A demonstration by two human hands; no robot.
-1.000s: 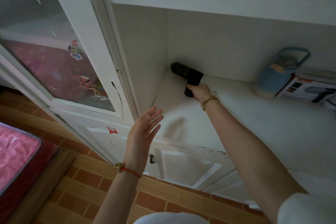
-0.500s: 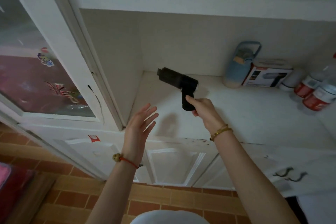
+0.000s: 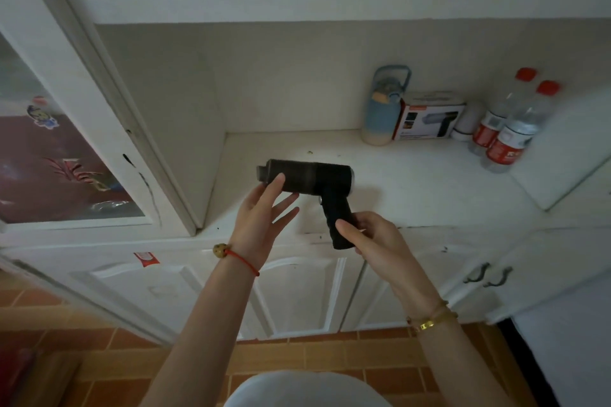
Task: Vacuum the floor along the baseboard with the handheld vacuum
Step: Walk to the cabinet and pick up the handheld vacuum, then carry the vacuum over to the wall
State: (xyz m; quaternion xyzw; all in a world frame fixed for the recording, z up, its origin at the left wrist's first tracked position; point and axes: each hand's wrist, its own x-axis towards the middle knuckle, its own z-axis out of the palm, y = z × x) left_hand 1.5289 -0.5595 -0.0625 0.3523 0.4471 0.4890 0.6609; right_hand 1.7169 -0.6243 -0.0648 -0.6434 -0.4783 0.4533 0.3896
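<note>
The black handheld vacuum [image 3: 309, 177] is held in the air in front of the white cabinet shelf [image 3: 413, 182], its barrel level and its nozzle pointing left. My right hand [image 3: 370, 235] is closed around the pistol grip at the bottom. My left hand [image 3: 264, 211] has its fingers spread, with the fingertips touching the underside of the barrel near the nozzle end. The brick-tile floor [image 3: 330, 357] shows below the cabinet doors.
At the back right of the shelf stand a blue bottle [image 3: 383, 109], the vacuum's box [image 3: 426, 119] and two red-capped water bottles [image 3: 509, 129]. A glass cabinet door [image 3: 49, 149] is at the left. Lower cabinet doors with handles [image 3: 486, 274] sit below the shelf.
My right hand has pulled the vacuum off the shelf and toward me. My left hand has risen from open air to touch the barrel.
</note>
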